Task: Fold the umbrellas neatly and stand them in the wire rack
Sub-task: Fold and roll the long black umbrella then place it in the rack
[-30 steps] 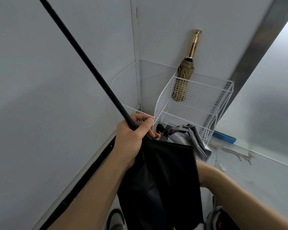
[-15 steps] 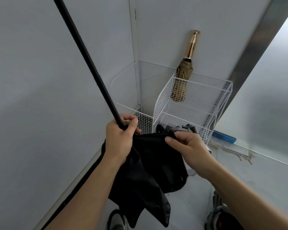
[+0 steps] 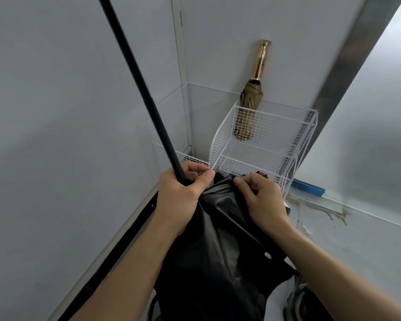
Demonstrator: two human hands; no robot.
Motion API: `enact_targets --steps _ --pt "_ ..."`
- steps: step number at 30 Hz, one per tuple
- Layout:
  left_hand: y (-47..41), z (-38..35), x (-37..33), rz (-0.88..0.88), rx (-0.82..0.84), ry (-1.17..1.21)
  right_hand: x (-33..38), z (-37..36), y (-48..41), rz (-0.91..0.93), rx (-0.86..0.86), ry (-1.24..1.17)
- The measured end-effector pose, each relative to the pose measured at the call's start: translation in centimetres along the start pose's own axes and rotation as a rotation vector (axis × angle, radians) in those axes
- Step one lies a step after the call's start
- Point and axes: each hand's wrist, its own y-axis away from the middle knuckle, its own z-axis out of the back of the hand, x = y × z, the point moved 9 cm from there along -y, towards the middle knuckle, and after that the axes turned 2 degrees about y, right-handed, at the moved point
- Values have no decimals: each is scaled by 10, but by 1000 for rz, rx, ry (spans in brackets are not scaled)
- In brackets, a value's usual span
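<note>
Presently, left hand (image 3: 181,198) is curled tight round the black umbrella shaft (image 3: 139,84), just before the wire rack (image 3: 276,140) front edge. Right hand (image 3: 262,202) pinches the black canopy (image 3: 220,251) at its top; the fabric hangs loose between both forearms. Tan umbrella (image 3: 250,100) stands folded in the rack's rear compartment, handle up.

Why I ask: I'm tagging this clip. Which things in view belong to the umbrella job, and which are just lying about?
Job: black umbrella, shaft gripped by the left hand, canopy pinched by the right hand; tan umbrella, folded, standing in the white wire rack.
Lying about: blue strip beside the rack; shoe at the bottom edge.
</note>
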Motion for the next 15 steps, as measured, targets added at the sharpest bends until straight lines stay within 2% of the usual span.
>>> enact_targets --steps 3,6,8,10,12,15 --pt "-6 17 5 43 -113 47 -14 19 -8 -102 -67 75" --pt "-12 37 5 29 -219 53 -5 38 -7 -57 -123 89" --pt "-14 47 2 6 -275 35 6 33 -2 12 -8 -26" --pt "-14 52 0 -12 -314 39 14 5 12 39 281 -106" --pt "-15 58 3 -15 -365 75 13 -18 27 98 468 4" --pt "-14 66 12 2 -456 145 10 -28 31 174 441 151"
